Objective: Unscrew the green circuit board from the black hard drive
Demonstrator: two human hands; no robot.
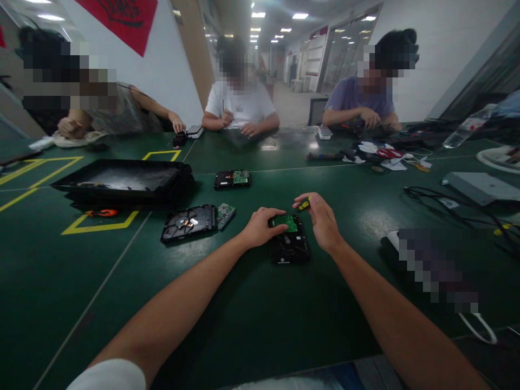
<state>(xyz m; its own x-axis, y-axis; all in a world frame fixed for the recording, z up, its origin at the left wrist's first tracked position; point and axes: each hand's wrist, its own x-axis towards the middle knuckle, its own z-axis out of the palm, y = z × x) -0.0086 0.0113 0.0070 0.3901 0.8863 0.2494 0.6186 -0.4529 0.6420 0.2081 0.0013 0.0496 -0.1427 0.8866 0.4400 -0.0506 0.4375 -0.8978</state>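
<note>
A black hard drive (289, 250) with a green circuit board (290, 222) facing up lies on the table in front of me. My left hand (260, 227) grips the drive's left side, its thumb and fingers resting over the board. Above the drive's upper right corner, my right hand (323, 219) is closed on a small yellow-and-black screwdriver (304, 205); its shaft and tip are too fine to make out. To the left, an opened hard drive (189, 223) lies beside a loose circuit board (225, 215). Another hard drive (232, 179) sits farther back.
Stacked black trays (122, 179) stand at the left, an orange-handled tool (103, 213) before them. On the right are black cables (442, 203), a grey box (483, 187) and a plastic bottle (467, 130). Three people work across the green table (227, 314).
</note>
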